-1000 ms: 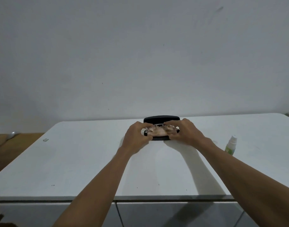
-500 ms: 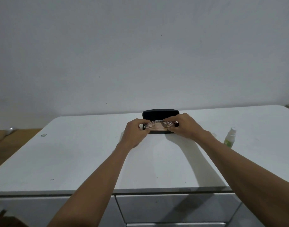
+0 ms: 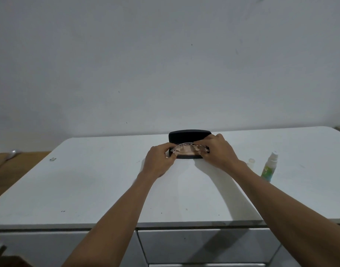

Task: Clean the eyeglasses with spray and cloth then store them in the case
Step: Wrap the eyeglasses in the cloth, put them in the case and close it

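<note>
As we near the task's end, our left hand (image 3: pixel 159 159) and right hand (image 3: pixel 217 151) pinch opposite ends of the clear-framed eyeglasses (image 3: pixel 188 146), lowering them onto the pinkish cloth (image 3: pixel 185 151) in the open black case (image 3: pixel 188 134), spray bottle (image 3: pixel 269 166) set aside, lid unclosed.

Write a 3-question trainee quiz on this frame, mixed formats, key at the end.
1. True or false: the black case is open, its lid upright behind the hands.
2. Which stands nearest the spray bottle?
A. the left hand
B. the small clear cap
C. the case
3. Fill in: both hands hold the clear eyeglasses at the ____ of the case.

Key:
1. True.
2. B; the cap stands just left of the bottle, past the right hand and wrist.
3. Mouth: the frame sits at the opening, over a pinkish cloth inside.
</note>
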`<action>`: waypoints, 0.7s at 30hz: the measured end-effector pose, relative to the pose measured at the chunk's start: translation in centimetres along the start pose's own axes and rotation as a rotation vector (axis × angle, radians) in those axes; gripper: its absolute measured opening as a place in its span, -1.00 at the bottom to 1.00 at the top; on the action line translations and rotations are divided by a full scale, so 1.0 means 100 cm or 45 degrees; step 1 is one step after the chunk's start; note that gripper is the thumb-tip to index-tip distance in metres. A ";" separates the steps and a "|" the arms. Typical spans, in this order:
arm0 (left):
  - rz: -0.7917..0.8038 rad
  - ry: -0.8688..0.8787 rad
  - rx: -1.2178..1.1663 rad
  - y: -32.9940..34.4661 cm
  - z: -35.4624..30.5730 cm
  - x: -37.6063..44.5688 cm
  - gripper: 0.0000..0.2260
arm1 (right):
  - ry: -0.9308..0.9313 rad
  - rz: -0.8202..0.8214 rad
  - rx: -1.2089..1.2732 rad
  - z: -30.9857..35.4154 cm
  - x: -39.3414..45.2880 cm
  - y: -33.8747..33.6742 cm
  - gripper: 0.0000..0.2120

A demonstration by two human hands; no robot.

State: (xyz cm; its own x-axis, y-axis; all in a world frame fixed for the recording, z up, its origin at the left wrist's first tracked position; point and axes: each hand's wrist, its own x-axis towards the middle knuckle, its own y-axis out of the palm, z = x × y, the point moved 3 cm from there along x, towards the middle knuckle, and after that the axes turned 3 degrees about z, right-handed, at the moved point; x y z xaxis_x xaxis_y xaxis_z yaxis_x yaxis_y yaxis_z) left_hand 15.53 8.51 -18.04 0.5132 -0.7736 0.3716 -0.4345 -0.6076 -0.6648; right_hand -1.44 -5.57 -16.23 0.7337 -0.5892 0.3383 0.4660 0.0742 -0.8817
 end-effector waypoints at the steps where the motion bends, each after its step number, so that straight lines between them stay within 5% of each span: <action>1: 0.012 -0.003 -0.036 0.000 0.000 0.000 -0.79 | -0.007 -0.071 0.036 0.001 -0.001 -0.003 -0.64; 7: -0.179 -0.178 -0.186 -0.005 0.003 0.015 -0.83 | 0.174 -0.499 0.282 0.006 0.012 -0.022 -0.72; 13: 0.031 -0.277 -0.450 0.004 -0.007 0.047 -0.51 | 0.428 -0.068 0.633 -0.011 0.032 -0.010 -0.54; 21: 0.236 -0.291 -0.723 0.011 -0.001 0.053 -0.73 | 0.365 0.121 0.797 -0.027 0.028 -0.008 -0.85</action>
State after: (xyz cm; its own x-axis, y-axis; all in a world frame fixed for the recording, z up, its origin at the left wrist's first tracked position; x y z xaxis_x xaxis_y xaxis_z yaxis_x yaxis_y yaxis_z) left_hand 17.73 3.72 -16.68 0.5097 -0.8552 0.0938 -0.8235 -0.5165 -0.2348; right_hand -1.05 -9.42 -15.47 0.6663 -0.7399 0.0926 0.6667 0.5355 -0.5184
